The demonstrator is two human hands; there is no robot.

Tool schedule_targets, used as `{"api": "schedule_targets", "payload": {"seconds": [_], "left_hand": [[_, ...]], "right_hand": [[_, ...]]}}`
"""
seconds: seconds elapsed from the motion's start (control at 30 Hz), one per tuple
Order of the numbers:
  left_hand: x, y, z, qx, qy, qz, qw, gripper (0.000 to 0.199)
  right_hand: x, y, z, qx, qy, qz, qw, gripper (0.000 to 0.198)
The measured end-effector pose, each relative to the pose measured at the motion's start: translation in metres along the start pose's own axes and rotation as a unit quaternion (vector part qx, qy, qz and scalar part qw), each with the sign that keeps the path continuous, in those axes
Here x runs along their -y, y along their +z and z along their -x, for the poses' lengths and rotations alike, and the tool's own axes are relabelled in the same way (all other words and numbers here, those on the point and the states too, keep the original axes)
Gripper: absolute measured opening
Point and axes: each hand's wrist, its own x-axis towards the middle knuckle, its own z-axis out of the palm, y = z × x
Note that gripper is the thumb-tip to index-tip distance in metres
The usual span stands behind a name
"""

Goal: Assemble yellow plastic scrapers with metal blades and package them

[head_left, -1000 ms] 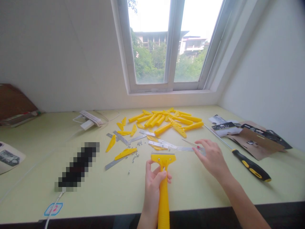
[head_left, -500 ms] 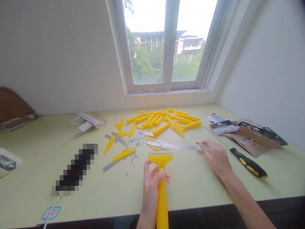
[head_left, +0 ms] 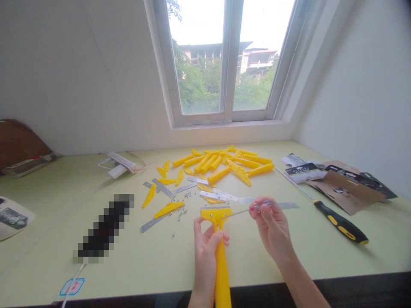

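My left hand (head_left: 206, 244) is closed around the neck of a yellow scraper (head_left: 222, 267), its head with two screws and a metal blade edge pointing away from me. Between the fingers of my right hand (head_left: 272, 226) is a small screwdriver (head_left: 241, 212) with a clear reddish handle. Its thin shaft points left, with the tip by the right side of the scraper's head; whether it touches cannot be made out. Beyond the scraper lie small screws (head_left: 181, 211), metal blades (head_left: 153, 223) and yellow plastic cover plates (head_left: 168, 209).
Several yellow scraper handles (head_left: 221, 173) are heaped below the window. At right lie a large black-and-yellow screwdriver (head_left: 342, 223) and cardboard packaging (head_left: 349, 190). A white power strip (head_left: 122, 161), a blurred-out dark object (head_left: 104, 226) and its cable are on the left.
My right hand has lifted the small screwdriver from the blades on the table and brought it left, beside the scraper's head. My left hand keeps hold of the scraper.
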Motion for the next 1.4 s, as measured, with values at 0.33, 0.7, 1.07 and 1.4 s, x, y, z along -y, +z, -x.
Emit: {"api": "schedule_targets", "payload": {"seconds": [0.33,0.7,1.07,1.4], "left_hand": [[-0.002,0.003,-0.001,0.003,-0.006,0.008,1.000,0.033],[-0.001,0.001,0.000,0.012,-0.003,0.014,1.000,0.036],[-0.006,0.006,0.001,0.003,-0.005,0.015,1.000,0.035],[0.000,0.000,-0.002,0.027,-0.004,0.013,1.000,0.035]], "right_hand": [[0.023,0.022,0.014,0.062,-0.141,0.203,0.967,0.008],[0.027,0.019,0.024,0.072,-0.164,0.217,0.959,0.011],[0.026,0.021,0.021,0.077,-0.157,0.233,0.957,0.011],[0.029,0.020,0.021,0.076,-0.152,0.264,0.949,0.011]]}}
